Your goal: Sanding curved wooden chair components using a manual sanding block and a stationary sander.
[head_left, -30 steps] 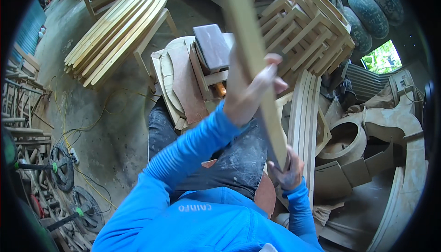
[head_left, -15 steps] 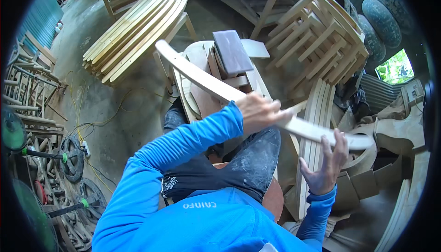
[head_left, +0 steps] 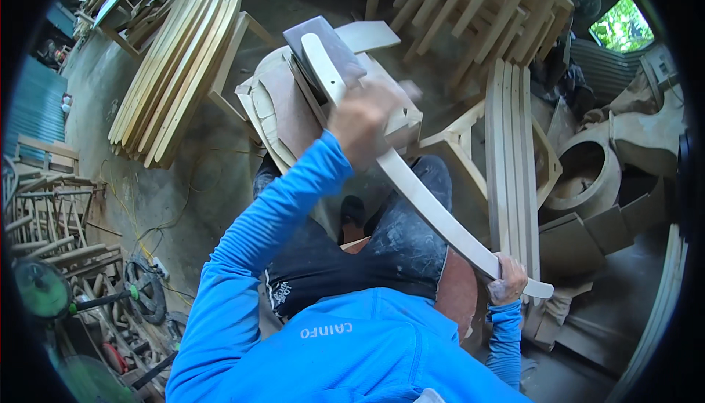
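Note:
A pale, curved wooden slat [head_left: 433, 212] slants across my lap from upper left to lower right. My left hand [head_left: 365, 125] is closed over its upper part, and its fingers are partly smeared by motion. Near the lower end, my right hand [head_left: 508, 280] grips the slat with fingers wrapped round it. The upper end lies over a grey-purple rectangular block [head_left: 342, 49] on the wooden work stand [head_left: 292, 102] before me. A small hole shows in the slat just above my left hand.
Several similar slats [head_left: 514, 161] lean together at my right. Another stack of curved slats [head_left: 176, 73] rests on a frame at far left. Wooden frames [head_left: 485, 6] are piled at far right. Yellow cable [head_left: 136, 212] trails over the floor, and wheels [head_left: 147, 296] stand at left.
The slat has turned steeper, its far end swinging right over the block and its near end dropping. My right hand, open beside it before, now grips it. My left hand has moved farther away.

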The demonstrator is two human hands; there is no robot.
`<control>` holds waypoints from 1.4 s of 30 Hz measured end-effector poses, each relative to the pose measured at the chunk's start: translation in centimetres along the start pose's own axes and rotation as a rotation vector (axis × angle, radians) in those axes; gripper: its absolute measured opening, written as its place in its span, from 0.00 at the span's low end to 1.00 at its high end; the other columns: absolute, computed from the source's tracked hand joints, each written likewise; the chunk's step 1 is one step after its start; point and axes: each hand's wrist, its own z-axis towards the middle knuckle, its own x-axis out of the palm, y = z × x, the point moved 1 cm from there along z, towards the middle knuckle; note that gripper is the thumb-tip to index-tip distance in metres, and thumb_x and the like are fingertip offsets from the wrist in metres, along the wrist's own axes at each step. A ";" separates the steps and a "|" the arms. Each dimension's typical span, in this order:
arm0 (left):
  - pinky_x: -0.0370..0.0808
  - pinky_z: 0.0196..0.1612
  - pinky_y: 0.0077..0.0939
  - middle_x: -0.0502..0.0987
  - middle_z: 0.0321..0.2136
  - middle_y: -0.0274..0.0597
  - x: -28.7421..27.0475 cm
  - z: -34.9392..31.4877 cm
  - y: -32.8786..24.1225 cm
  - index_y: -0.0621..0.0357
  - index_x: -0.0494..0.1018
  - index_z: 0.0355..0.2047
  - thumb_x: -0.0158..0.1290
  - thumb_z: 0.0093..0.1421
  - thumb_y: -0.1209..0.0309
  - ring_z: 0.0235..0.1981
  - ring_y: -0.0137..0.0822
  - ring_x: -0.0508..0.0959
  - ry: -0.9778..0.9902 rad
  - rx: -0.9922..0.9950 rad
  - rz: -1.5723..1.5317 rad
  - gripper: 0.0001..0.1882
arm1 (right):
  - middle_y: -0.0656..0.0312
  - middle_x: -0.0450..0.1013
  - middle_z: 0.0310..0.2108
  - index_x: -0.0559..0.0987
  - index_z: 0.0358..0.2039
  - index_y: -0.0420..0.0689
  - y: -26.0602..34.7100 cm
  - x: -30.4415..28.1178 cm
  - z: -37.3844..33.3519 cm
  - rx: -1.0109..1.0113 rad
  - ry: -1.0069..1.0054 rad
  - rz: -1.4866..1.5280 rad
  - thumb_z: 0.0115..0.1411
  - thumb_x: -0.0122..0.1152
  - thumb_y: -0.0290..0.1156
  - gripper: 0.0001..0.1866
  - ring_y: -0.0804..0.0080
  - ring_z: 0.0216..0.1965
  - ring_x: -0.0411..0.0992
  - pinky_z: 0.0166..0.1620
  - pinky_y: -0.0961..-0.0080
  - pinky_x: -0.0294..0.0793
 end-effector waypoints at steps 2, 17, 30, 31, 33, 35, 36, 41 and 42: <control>0.49 0.72 0.65 0.68 0.64 0.52 1.3 -0.7 5.0 0.55 0.64 0.68 0.58 0.60 0.52 0.69 0.52 0.63 0.005 -0.401 0.442 0.39 | 0.58 0.76 0.30 0.80 0.38 0.48 0.7 0.7 -0.8 0.047 0.018 0.043 0.50 0.71 0.35 0.15 0.53 0.32 0.76 0.35 0.60 0.69; 0.44 0.77 0.51 0.52 0.75 0.55 1.8 2.8 22.8 0.65 0.52 0.74 0.42 0.63 0.57 0.77 0.52 0.47 0.131 -0.796 0.434 0.41 | 0.57 0.72 0.30 0.78 0.45 0.48 4.6 4.0 9.0 -0.062 0.271 0.136 0.50 0.71 0.31 0.20 0.54 0.32 0.74 0.35 0.60 0.69; 0.41 0.76 0.62 0.52 0.75 0.54 4.3 0.8 13.7 0.62 0.54 0.74 0.46 0.62 0.57 0.78 0.53 0.45 0.177 -0.765 0.439 0.42 | 0.55 0.73 0.30 0.78 0.46 0.46 0.3 0.3 1.9 -0.033 0.482 0.153 0.48 0.70 0.29 0.23 0.51 0.30 0.74 0.32 0.58 0.71; 0.41 0.76 0.61 0.52 0.75 0.54 4.2 1.2 14.0 0.61 0.54 0.74 0.46 0.62 0.57 0.78 0.53 0.44 0.170 -0.766 0.417 0.41 | 0.54 0.74 0.31 0.78 0.46 0.47 1.1 0.4 2.7 -0.021 0.467 0.167 0.47 0.69 0.28 0.22 0.49 0.30 0.75 0.33 0.56 0.72; 0.40 0.76 0.62 0.52 0.75 0.54 3.6 1.6 17.5 0.62 0.54 0.73 0.45 0.62 0.58 0.78 0.54 0.45 0.182 -0.761 0.433 0.41 | 0.52 0.75 0.32 0.77 0.46 0.46 2.8 1.1 5.2 -0.027 0.459 0.218 0.46 0.69 0.26 0.23 0.46 0.31 0.75 0.34 0.55 0.74; 0.41 0.75 0.62 0.51 0.75 0.54 2.4 1.8 20.1 0.62 0.53 0.74 0.44 0.63 0.57 0.78 0.53 0.45 0.196 -0.764 0.443 0.41 | 0.52 0.75 0.32 0.77 0.46 0.46 4.1 2.4 7.0 -0.049 0.442 0.250 0.46 0.69 0.26 0.24 0.47 0.32 0.76 0.35 0.55 0.74; 0.41 0.75 0.63 0.51 0.75 0.54 2.0 1.7 20.7 0.61 0.52 0.74 0.43 0.63 0.57 0.78 0.52 0.46 0.204 -0.777 0.446 0.41 | 0.52 0.75 0.32 0.76 0.46 0.45 4.4 2.6 7.0 -0.079 0.424 0.268 0.45 0.70 0.26 0.24 0.47 0.32 0.76 0.35 0.56 0.75; 0.40 0.75 0.65 0.50 0.76 0.54 4.0 0.2 14.2 0.63 0.52 0.74 0.44 0.62 0.58 0.78 0.55 0.44 0.215 -0.781 0.408 0.42 | 0.52 0.74 0.30 0.76 0.47 0.46 1.2 1.1 2.8 -0.048 0.493 0.236 0.46 0.71 0.26 0.25 0.49 0.31 0.76 0.33 0.57 0.75; 0.38 0.75 0.64 0.49 0.76 0.53 5.0 -0.1 13.0 0.63 0.51 0.74 0.44 0.62 0.58 0.78 0.54 0.43 0.229 -0.812 0.397 0.42 | 0.52 0.74 0.30 0.76 0.47 0.46 0.7 0.3 2.3 -0.040 0.500 0.218 0.46 0.71 0.26 0.25 0.49 0.31 0.76 0.33 0.57 0.75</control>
